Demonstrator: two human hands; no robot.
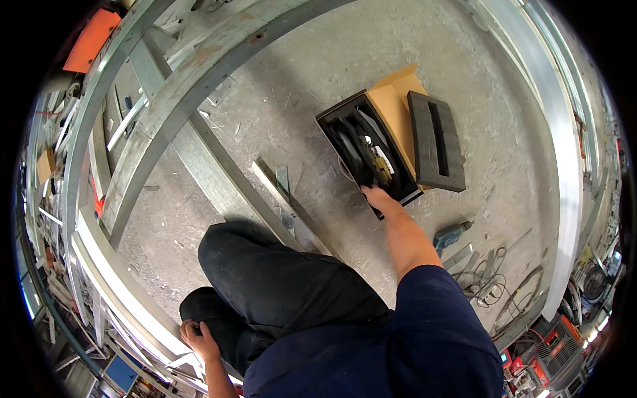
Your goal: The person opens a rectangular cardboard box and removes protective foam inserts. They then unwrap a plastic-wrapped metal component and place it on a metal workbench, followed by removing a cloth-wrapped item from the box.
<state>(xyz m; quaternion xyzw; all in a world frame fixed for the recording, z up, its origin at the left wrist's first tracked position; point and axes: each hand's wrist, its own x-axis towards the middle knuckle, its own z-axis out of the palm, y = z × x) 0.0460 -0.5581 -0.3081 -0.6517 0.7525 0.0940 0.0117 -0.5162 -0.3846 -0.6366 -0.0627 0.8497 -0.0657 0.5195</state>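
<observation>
An open cardboard box [395, 93] with a dark foam lining stands on the floor in front of me. Inside it lie long black pieces [353, 147] and a yellowish part with white labels [379, 159]. My right hand [376, 196] reaches to the box's near end, its fingers closed at a dark part there; the fingertips are hidden. Against the box's right side leans a slotted dark foam insert [436, 140]. At the lower left, my left hand [200, 340] is by my knee and a metal rail, its fingers curled; what they hold, if anything, does not show.
Metal beams [219, 172] of a large frame cross at my left, and another beam [564, 146] curves along the right. A teal power drill [452, 235] lies right of my forearm, near tangled cables [491, 278]. A flat metal bar [292, 205] lies by my knee.
</observation>
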